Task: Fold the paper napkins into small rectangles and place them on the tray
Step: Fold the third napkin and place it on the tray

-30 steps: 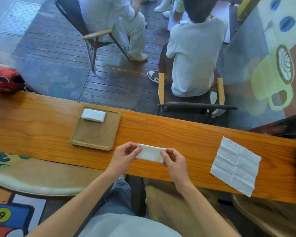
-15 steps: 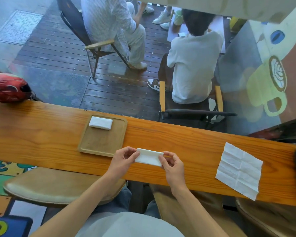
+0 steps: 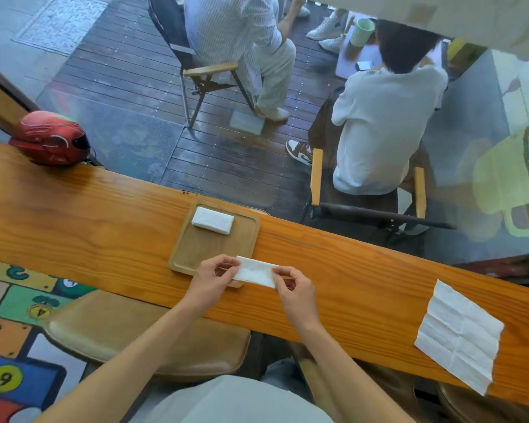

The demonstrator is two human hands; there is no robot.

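Both hands pinch one folded napkin (image 3: 256, 271): left hand (image 3: 215, 277) at its left end, right hand (image 3: 293, 288) at its right, over the near right corner of the tray (image 3: 248, 239). One finished rectangle (image 3: 213, 220) lies on the tray; an unfolded napkin (image 3: 460, 335) waits on the counter (image 3: 74, 227), well apart.

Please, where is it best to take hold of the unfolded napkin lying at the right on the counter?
Probably pinch the unfolded napkin at its near corner, which overhangs the counter edge, approaching from below and the person's side; it lies flat elsewhere, offering fingers no lip.
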